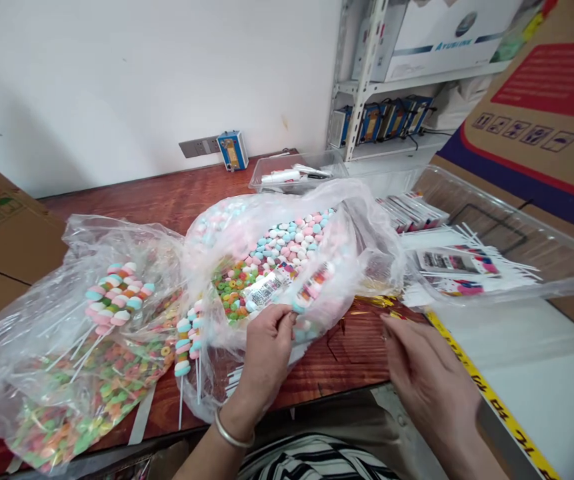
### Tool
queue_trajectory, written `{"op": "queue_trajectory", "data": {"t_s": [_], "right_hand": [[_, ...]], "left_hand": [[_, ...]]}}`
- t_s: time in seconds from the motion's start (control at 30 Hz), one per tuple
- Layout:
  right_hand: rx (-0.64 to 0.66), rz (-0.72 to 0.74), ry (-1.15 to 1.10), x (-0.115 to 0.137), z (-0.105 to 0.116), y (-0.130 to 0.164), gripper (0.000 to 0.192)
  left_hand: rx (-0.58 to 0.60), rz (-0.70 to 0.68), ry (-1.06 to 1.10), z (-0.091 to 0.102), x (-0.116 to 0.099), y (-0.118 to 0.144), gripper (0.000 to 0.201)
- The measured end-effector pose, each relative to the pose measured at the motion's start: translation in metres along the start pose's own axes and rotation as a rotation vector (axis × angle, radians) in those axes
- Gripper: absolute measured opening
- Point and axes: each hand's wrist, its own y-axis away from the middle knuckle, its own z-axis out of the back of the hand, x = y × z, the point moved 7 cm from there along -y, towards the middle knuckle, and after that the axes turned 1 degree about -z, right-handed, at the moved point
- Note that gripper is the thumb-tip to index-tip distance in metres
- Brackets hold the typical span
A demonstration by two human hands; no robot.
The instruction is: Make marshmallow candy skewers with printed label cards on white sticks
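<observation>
Wooden table (pixel 177 200) is crowded: two clear bags cover left and centre, leaving bare wood only along the far edge and a small patch near the right hand (pixel 419 373). A carton on the far right shelf (pixel 447 33) reads "AYUBINK", as best legible. Left hand (pixel 267 347), wrist bent, pinches a wrapped candy stick (pixel 307 300) at the mouth of the centre candy bag (pixel 287 247), fingers clamped on it. Right hand lies flat, fingers apart, holding nothing, beside gold twist ties (pixel 377 301).

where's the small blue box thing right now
In the head view the small blue box stands at the table's far edge against the wall, beside the wall socket.
</observation>
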Motion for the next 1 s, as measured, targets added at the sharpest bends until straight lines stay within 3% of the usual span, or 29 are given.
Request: {"op": "queue_trajectory", "data": {"t_s": [0.07,0.13,0.23,0.3,0.4,0.57,0.67,0.8,0.93,1.0], "right_hand": [[-0.116,0.053,-0.045,0.014,0.013,-0.006,0.049],[-0.146,0.127,-0.084,0.029,0.009,-0.013,0.057],[-0.05,0.23,-0.065,0.045,-0.018,-0.019,0.051],[0.018,0.289,-0.033,0.051,-0.036,-0.018,0.042],[0.044,0.351,-0.032,0.057,-0.046,-0.011,0.035],[0.056,0.366,-0.046,0.065,-0.042,-0.005,0.032],[0.043,0.34,-0.061,0.067,-0.043,-0.006,0.029],[-0.009,0.133,-0.207,0.057,-0.048,-0.011,0.02],[-0.006,-0.436,-0.645,0.029,-0.069,-0.011,0.005],[-0.002,-0.642,-0.827,0.022,-0.081,-0.009,0.01]], "left_hand": [[0.013,-0.138,-0.142,-0.004,-0.011,0.002,0.018],[0.06,-0.223,-0.342,-0.015,-0.017,0.006,0.022],[0.102,-0.304,-0.646,-0.028,-0.02,0.012,0.022],[0.1,-0.352,-0.703,-0.031,-0.022,0.016,0.02],[0.078,-0.368,-0.591,-0.029,-0.021,0.019,0.018],[0.019,-0.314,-0.241,-0.021,-0.015,0.02,0.021],[0.01,-0.257,-0.187,-0.02,-0.014,0.019,0.023],[-0.053,-0.086,0.0,-0.016,-0.008,0.013,0.014],[-0.071,0.238,0.497,-0.027,0.013,0.008,0.01],[-0.052,0.356,0.774,-0.036,0.016,0.007,0.019]]}}
